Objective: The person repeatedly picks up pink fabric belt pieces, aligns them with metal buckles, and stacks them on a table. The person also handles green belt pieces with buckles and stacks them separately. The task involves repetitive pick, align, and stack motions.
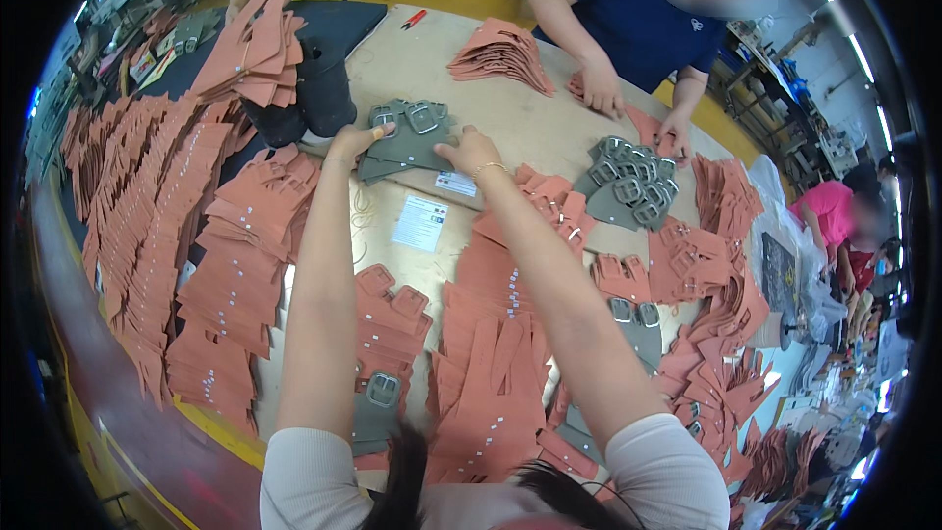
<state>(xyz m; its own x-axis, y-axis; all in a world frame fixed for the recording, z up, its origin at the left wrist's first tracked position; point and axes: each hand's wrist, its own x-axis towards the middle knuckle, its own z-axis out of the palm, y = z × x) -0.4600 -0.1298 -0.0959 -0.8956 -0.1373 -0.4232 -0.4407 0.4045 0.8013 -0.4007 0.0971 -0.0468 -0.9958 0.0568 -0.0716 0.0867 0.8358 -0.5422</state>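
Both arms reach forward over the table to a small stack of grey-green strap pieces with silver buckles [407, 149]. My left hand [355, 143] grips the stack's left side, its thumb on top beside a buckle. At the right edge, my right hand [473, 153] holds the same stack with thumb and fingers; a thin bracelet circles that wrist. The underside of the stack is hidden. A white printed label [455, 184] lies against its near edge, and a printed paper sheet [420, 223] is closer to me.
Overlapping orange-red cut pieces [496, 334] cover the near table, with more rows [147, 226] at left. A grey-green buckled pile [628, 182] sits at right. Black cylinders [324, 88] stand left of my hands. Across the table a co-worker's hands [601, 88] handle orange-red pieces near red snips [414, 19].
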